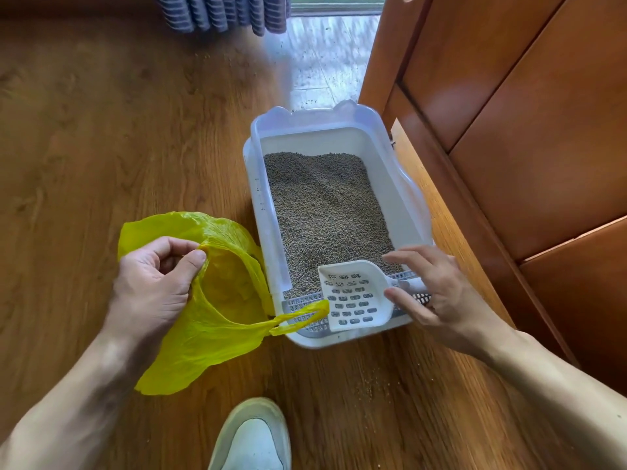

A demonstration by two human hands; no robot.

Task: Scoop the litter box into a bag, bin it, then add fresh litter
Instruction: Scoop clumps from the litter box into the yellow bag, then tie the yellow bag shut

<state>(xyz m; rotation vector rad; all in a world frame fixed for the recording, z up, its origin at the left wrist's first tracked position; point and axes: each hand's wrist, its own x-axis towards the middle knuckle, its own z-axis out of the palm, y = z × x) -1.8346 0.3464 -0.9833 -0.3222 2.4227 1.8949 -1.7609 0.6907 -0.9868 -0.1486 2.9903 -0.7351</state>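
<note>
Floor: wood-grain boards point(101, 130) fill most of the frame, with a wooden cabinet point(526, 130) along the right side and a paler tiled strip at upper centre; loose grains lie scattered on the boards at lower centre.
Litter box: the translucent white litter box point(261, 212) sits centre-right, its long axis running from upper frame to lower frame, close beside the cabinet.
Litter: grey-brown litter point(325, 205) covers the box floor, raked into shallow furrows; no clump is plain to see.
Scoop: the white slotted scoop point(353, 293) rests at the near end of the box, blade toward lower left, handle pointing right toward the right hand.
Right hand: the right hand point(441, 296) is spread around the handle, thumb and fingers apart and nearly straight; it looks about to close, not yet gripping.
Left hand: the left hand point(152, 279) pinches the rim of the yellow bag point(190, 347) between thumb and curled fingers, holding its mouth open.
Bag: it lies at lower left, just beside the box's left wall, one loop handle draped over the near rim touching the scoop's blade.
Key relation: the scoop's handle lies between the right thumb and fingers, so that hand is nearer; the bag mouth opens to the left of the blade.
Likely step: taking up the scoop to begin sifting.
Foot: a pale shoe point(251, 439) shows at bottom centre.
</note>
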